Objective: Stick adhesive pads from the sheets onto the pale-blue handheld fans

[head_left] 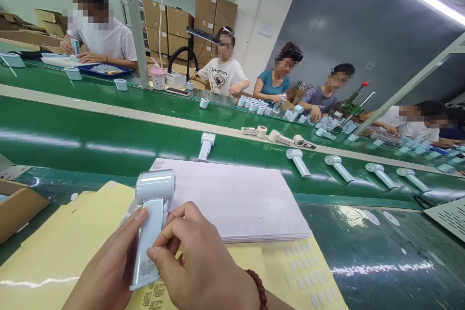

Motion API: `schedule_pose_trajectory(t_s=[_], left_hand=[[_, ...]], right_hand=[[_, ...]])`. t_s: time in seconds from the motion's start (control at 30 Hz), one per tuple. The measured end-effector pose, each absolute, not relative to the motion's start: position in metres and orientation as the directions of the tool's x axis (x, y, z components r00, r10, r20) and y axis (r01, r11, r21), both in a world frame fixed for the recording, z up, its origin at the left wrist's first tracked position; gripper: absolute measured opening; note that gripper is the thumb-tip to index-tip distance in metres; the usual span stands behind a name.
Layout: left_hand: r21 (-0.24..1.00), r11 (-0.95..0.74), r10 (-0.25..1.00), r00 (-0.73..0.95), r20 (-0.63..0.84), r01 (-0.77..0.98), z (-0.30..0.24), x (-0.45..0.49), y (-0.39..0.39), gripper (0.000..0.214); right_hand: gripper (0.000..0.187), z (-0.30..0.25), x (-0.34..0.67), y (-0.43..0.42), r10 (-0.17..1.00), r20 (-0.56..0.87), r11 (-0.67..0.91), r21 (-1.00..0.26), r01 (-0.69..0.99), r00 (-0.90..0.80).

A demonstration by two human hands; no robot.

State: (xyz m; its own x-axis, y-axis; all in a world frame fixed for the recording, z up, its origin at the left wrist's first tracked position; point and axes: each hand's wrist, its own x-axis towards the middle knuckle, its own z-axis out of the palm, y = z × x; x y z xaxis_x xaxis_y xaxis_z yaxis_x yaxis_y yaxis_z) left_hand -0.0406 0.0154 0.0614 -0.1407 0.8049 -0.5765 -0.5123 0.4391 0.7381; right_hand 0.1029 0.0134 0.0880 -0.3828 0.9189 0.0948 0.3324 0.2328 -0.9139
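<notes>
A light-blue handheld fan (147, 240), shaped like a small hair dryer, tilts upright in front of me with its round head at the top. My left hand (109, 254) wraps its handle from the left, thumb along the edge. On the handle's right side is my right hand (196, 256), fingers curled and thumb pressed to the lower face, beside a patch of faint print (147, 265). Whether something small sits under that thumb is hidden. Below the fan lies a yellow sheet with black printed labels (154, 295); a white paper stack (236, 198) sits just behind.
A green conveyor belt (254, 160) crosses ahead, carrying several similar light-blue fans (339, 168). White printed pieces (279, 136) lie on its pale dividing strip. At right is a sheet of small white stickers (308, 271); at left, a cardboard box (20, 208). Several people sit across the belt.
</notes>
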Motion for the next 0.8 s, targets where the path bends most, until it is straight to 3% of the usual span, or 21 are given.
schedule_pose_trajectory(t_s=[0.17, 0.27, 0.37, 0.47, 0.53, 0.63, 0.73, 0.8], left_hand=[[0.702, 0.453, 0.781, -0.135, -0.61, -0.549, 0.061, -0.049, 0.014, 0.079], [0.782, 0.462, 0.878, 0.088, -0.471, -0.418, 0.057, -0.056, 0.012, 0.079], [0.855, 0.41, 0.911, 0.094, -0.402, -0.316, 0.062, -0.057, 0.012, 0.095], [0.874, 0.392, 0.916, 0.034, -0.399, -0.287, 0.071, -0.065, 0.022, 0.093], [0.882, 0.389, 0.915, 0.003, -0.403, -0.265, 0.078, -0.079, 0.039, 0.091], [0.905, 0.353, 0.918, -0.099, -0.384, -0.239, 0.089, -0.104, 0.081, 0.092], [0.945, 0.279, 0.931, -0.194, -0.31, -0.173, 0.099, -0.121, 0.129, 0.056], [0.963, 0.24, 0.93, -0.255, -0.264, -0.122, 0.102, -0.123, 0.158, 0.029]], right_hand=[[0.005, 0.089, 0.105, 0.014, 0.913, 0.142, 0.293, -0.881, 0.372, -0.383], [0.009, 0.093, 0.104, 0.016, 0.923, 0.116, 0.244, -0.914, 0.325, -0.366], [0.014, 0.097, 0.102, 0.022, 0.939, 0.007, 0.063, -0.986, 0.153, -0.343], [0.028, 0.097, 0.104, 0.034, 0.96, -0.029, -0.052, -0.996, -0.077, -0.277], [0.035, 0.096, 0.109, 0.043, 0.968, 0.009, 0.011, -1.0, 0.008, -0.253], [0.039, 0.092, 0.116, 0.057, 0.945, 0.024, 0.137, -0.935, 0.327, -0.326], [0.061, 0.089, 0.116, 0.074, 0.916, 0.009, 0.239, -0.815, 0.528, -0.4], [0.067, 0.087, 0.109, 0.089, 0.9, -0.001, 0.3, -0.723, 0.622, -0.435]])
